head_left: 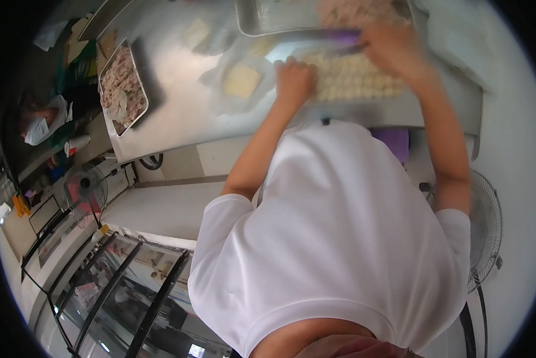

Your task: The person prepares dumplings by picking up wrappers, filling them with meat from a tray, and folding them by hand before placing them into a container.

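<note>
My left hand (296,81) is closed with curled fingers beside the left end of the rows of small pale dumplings (357,85). What it holds, if anything, is hidden. Over the right part of those rows my right hand (393,52), smeared by motion, grips a purple-handled tool (345,37); its working end is too blurred to name. A stack of square, pale yellow wrappers (241,81) lies on a clear plastic sheet, left of my left hand. Beyond my right hand, pinkish minced filling (363,12) sits in a metal tray (244,18).
A second metal tray (143,98) of minced filling stands at the left of the steel table (172,113). Another pale stack (197,34) lies farther back. Fans stand at the lower left (85,184) and right (486,227). A glass-topped case (124,286) is at lower left.
</note>
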{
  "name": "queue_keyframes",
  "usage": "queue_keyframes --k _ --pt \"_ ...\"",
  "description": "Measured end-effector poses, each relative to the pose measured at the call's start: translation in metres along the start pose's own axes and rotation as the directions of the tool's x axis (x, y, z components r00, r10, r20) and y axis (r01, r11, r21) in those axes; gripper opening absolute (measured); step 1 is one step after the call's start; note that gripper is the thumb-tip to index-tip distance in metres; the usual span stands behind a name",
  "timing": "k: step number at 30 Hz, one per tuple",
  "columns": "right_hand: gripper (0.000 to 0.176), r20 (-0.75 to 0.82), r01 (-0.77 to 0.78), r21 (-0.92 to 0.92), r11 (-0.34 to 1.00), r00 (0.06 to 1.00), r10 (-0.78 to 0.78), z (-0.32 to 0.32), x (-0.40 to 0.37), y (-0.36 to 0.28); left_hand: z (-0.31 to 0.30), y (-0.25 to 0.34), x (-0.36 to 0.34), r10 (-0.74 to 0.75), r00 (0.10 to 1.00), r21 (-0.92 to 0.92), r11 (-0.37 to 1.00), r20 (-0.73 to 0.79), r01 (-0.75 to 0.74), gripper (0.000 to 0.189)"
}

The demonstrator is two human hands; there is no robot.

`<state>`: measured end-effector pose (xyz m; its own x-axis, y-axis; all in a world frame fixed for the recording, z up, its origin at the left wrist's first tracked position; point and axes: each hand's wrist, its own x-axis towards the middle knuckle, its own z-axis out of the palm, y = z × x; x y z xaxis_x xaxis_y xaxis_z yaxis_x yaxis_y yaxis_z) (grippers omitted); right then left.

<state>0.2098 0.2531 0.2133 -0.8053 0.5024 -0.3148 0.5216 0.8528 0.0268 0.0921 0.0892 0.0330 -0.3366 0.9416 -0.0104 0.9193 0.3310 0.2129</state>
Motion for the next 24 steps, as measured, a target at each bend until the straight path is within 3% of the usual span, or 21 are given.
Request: queue_keyframes --k 2,4,5,7,8,10,14,16,17,19,20,22,24 --pt "0.018 -0.221 0.127 0.157 0.979 0.971 -0.09 -0.001 -0.019 0.03 -0.009 0.002 -0.002 0.007 1.0 0.07 0.997 0.022 -0.009 0.033" --pt "0.019 -0.154 0.036 0.187 0.982 0.988 -0.007 -0.006 -0.029 0.04 -0.019 0.006 -0.002 -0.012 0.992 -0.102 0.995 -0.125 -0.001 0.041" --pt "0.019 -0.087 -0.049 0.213 0.976 0.994 0.069 -0.005 -0.033 0.044 -0.014 0.005 0.001 -0.002 0.993 -0.105 0.994 -0.121 -0.01 0.041" --pt "0.02 -0.098 -0.045 0.248 0.968 0.993 0.071 0.002 -0.04 0.05 0.002 0.001 0.007 0.191 0.965 -0.255 0.939 -0.179 -0.233 0.048" --pt "0.021 -0.115 -0.029 0.277 0.96 0.991 0.063 0.007 -0.042 0.054 0.01 0.001 0.005 0.196 0.965 -0.255 0.937 -0.177 -0.237 0.048" --pt "0.022 -0.129 -0.021 0.354 0.935 0.989 0.071 0.024 -0.043 0.068 0.019 0.004 0.003 0.201 0.977 -0.242 0.954 0.075 -0.177 0.048" --pt "0.025 -0.232 0.057 0.51 0.858 0.97 0.073 0.044 -0.057 0.09 0.011 0.003 -0.004 0.218 0.967 -0.224 0.957 0.13 -0.186 0.049" --pt "0.025 -0.208 0.022 0.546 0.838 0.972 0.111 0.05 -0.065 0.096 0.005 0.003 -0.002 0.247 0.969 -0.186 0.951 -0.017 -0.246 0.052" --pt "0.026 -0.182 -0.014 0.578 0.816 0.972 0.146 0.052 -0.067 0.098 0.008 0.003 -0.001 0.247 0.969 -0.183 0.952 -0.017 -0.246 0.052" --pt "0.026 -0.142 -0.042 0.595 0.803 0.977 0.157 0.055 -0.071 0.103 0.017 0.005 0.001 0.236 0.972 -0.371 0.904 0.015 -0.213 0.054" --pt "0.027 -0.101 -0.069 0.608 0.791 0.981 0.163 0.056 -0.074 0.103 0.021 0.006 -0.002 0.237 0.971 -0.371 0.904 0.016 -0.214 0.054" --pt "0.027 -0.109 -0.08 0.631 0.771 0.976 0.19 0.061 -0.078 0.103 0.018 0.009 -0.001 0.253 0.955 -0.272 0.94 0.158 -0.204 0.057" --pt "0.027 -0.108 -0.098 0.657 0.748 0.969 0.222 0.063 -0.086 0.102 0.013 0.011 -0.001 0.278 0.955 -0.229 0.941 0.1 -0.25 0.057"
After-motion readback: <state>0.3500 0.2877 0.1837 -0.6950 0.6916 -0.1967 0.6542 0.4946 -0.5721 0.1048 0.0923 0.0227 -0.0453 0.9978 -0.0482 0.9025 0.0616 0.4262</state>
